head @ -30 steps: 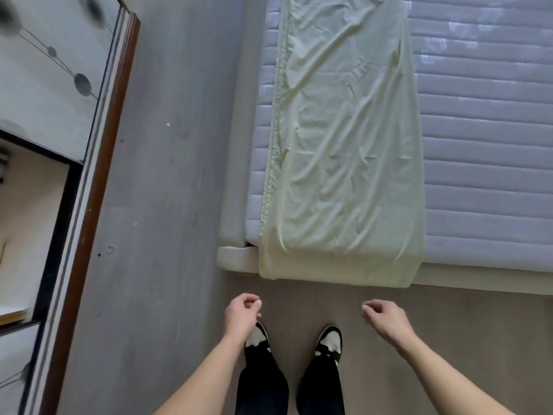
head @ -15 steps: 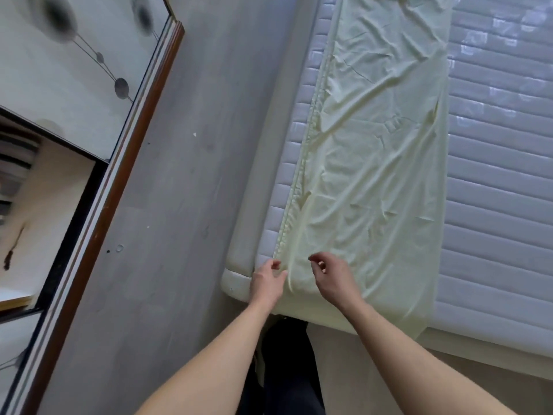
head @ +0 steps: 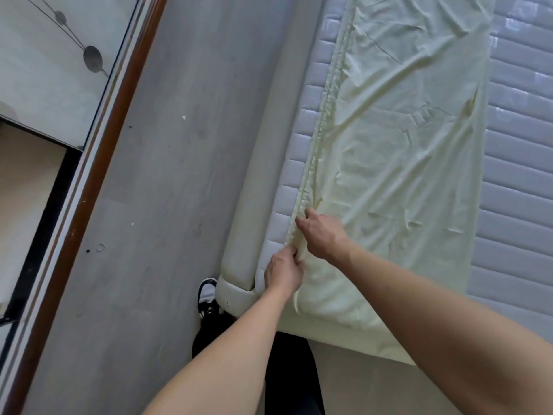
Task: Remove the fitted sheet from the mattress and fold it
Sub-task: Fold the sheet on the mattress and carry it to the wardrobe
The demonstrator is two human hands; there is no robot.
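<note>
A pale yellow fitted sheet [head: 398, 163] lies folded into a long strip along the left side of the quilted grey mattress [head: 520, 163]. Its gathered elastic edge runs down the strip's left side. My left hand [head: 284, 272] pinches that gathered edge near the mattress's near left corner. Just above it, my right hand [head: 321, 233] pinches the same edge, fingers curled into the fabric. The sheet's near end hangs over the foot of the mattress.
A cream padded bed frame [head: 254, 205] borders the mattress on the left. Grey floor [head: 155, 205] lies between the bed and a wardrobe with a brown wooden edge [head: 89, 175]. My shoe [head: 208, 298] stands by the bed corner.
Both hands rose from beside my legs to the sheet's left edge and took hold of it. The right hand has since shifted leftward onto the gathered seam.
</note>
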